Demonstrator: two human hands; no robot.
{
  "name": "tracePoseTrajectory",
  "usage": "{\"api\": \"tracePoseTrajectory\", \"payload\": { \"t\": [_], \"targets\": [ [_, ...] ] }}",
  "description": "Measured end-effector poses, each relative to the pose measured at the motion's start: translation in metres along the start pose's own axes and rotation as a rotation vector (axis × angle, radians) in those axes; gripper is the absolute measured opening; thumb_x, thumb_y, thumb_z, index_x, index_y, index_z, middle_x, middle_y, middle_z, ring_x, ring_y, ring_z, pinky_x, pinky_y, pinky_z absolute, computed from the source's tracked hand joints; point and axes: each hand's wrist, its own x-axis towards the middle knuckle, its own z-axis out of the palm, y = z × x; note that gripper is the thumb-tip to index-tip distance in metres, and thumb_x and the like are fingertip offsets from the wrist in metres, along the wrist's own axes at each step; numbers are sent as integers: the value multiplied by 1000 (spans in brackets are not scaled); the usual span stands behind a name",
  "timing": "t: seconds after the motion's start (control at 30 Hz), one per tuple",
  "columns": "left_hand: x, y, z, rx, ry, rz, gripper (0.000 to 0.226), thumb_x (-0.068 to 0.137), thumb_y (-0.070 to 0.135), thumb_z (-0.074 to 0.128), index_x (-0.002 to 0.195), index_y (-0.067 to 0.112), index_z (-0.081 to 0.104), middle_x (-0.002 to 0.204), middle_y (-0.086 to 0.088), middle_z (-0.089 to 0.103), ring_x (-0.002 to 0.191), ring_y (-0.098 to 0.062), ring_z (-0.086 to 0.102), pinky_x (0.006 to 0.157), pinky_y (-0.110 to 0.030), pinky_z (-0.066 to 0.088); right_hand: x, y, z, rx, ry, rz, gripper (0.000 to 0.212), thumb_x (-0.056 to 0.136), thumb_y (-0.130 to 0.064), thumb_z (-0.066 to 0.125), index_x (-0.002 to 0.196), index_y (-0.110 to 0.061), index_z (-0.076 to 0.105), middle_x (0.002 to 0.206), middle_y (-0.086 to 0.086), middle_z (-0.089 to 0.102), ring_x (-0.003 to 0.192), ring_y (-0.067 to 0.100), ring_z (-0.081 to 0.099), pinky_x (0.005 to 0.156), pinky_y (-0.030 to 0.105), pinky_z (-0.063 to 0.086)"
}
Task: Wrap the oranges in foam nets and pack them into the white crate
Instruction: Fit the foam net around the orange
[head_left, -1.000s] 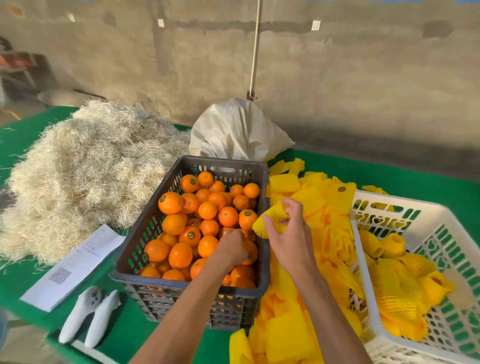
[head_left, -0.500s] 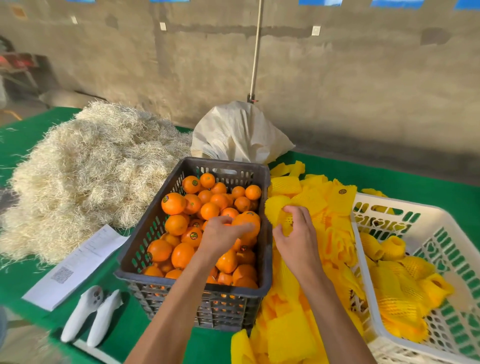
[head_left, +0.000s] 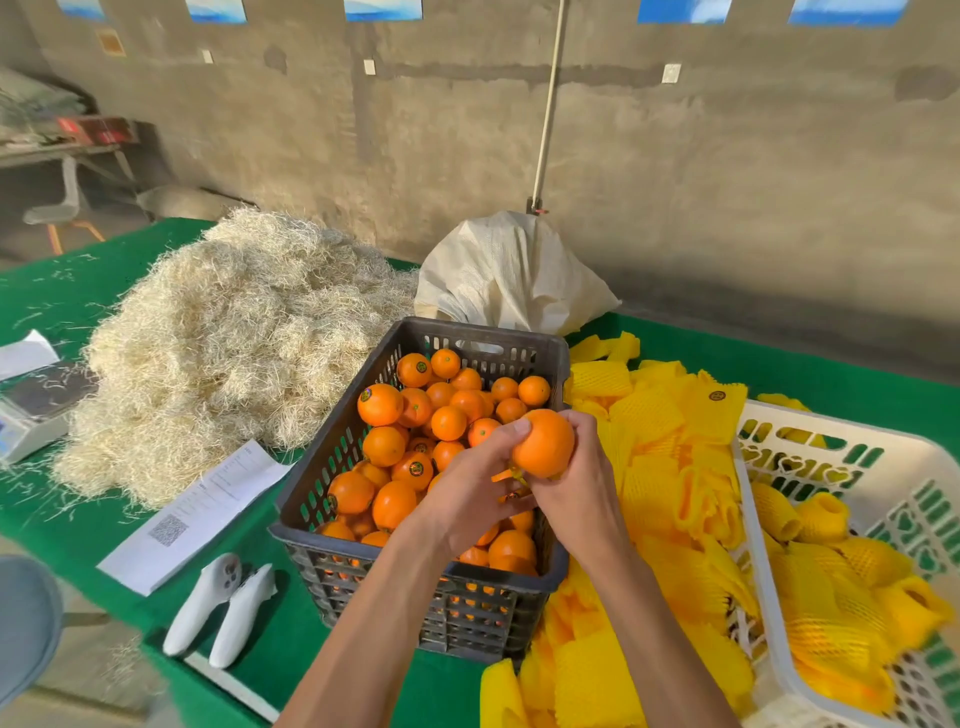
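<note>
Both hands meet over the right rim of the dark crate (head_left: 332, 457), which is full of bare oranges (head_left: 381, 405). My left hand (head_left: 467, 493) grips one orange (head_left: 543, 442) from the left, thumb across its top. My right hand (head_left: 582, 488) curls round the same orange from the right and below, with a bit of yellow foam net (head_left: 511, 475) showing under the fruit. A heap of flat yellow foam nets (head_left: 660, 441) lies between the dark crate and the white crate (head_left: 789, 613), which holds several net-wrapped oranges (head_left: 826, 571).
A big pile of pale straw (head_left: 223, 353) fills the table's left. A white sack (head_left: 509, 275) stands behind the dark crate. Printed sheets (head_left: 202, 514) and two white handheld controllers (head_left: 223, 608) lie front left; a scale (head_left: 36, 410) sits at the far left.
My left hand lifted an orange out of the dark crate and carried it right. My right hand brought its foam net over to meet it, and both hands now hold the fruit.
</note>
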Motion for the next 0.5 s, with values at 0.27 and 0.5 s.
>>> {"api": "tracePoseTrajectory", "payload": {
  "t": [0.27,0.5],
  "targets": [
    [4,-6,-5,21,195,94,79,66,66,80,133,26,64,135,-2,67,129,-22,60,102,-45,53,-5,1,3,18,-15,134,56,90,-24,75,141,-27,51,127,-2,52,114,16,56,89,30,51],
    [6,-12,-14,157,253,150,60,65,61,86,101,13,83,116,-5,78,119,-21,68,96,-39,59,-3,7,1,37,76,156,6,100,-22,62,100,-21,67,87,-8,69,80,13,67,60,10,44]
  ]
}}
